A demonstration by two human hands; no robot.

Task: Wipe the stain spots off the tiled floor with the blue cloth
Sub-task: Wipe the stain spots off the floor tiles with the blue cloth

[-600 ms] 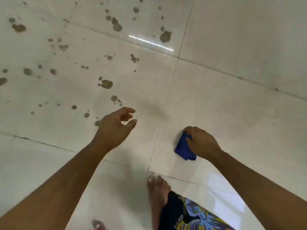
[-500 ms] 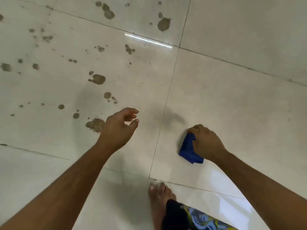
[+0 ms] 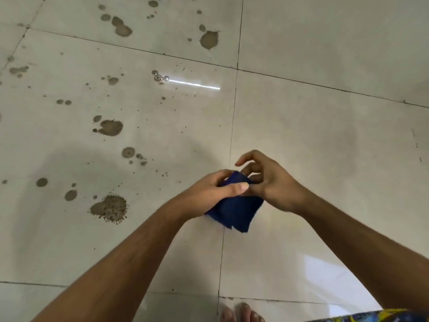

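The pale glossy tiled floor [image 3: 325,135] fills the view, crossed by thin dark grout lines, and its brown stain spots [image 3: 109,208] scatter over the left tiles from near to far, the largest a spiky blotch near left. A bright streak of reflected light [image 3: 193,84] lies on a far tile. My two forearms reach in from the near edge, both cut off there. I hold the folded dark blue cloth [image 3: 234,212] between my hands above the central grout line; its upper part is hidden. My left hand [image 3: 209,194] grips it, thumb laid across. My right hand [image 3: 271,182] pinches its top edge, fingers curled. My toes [image 3: 241,313] barely show at the near edge.
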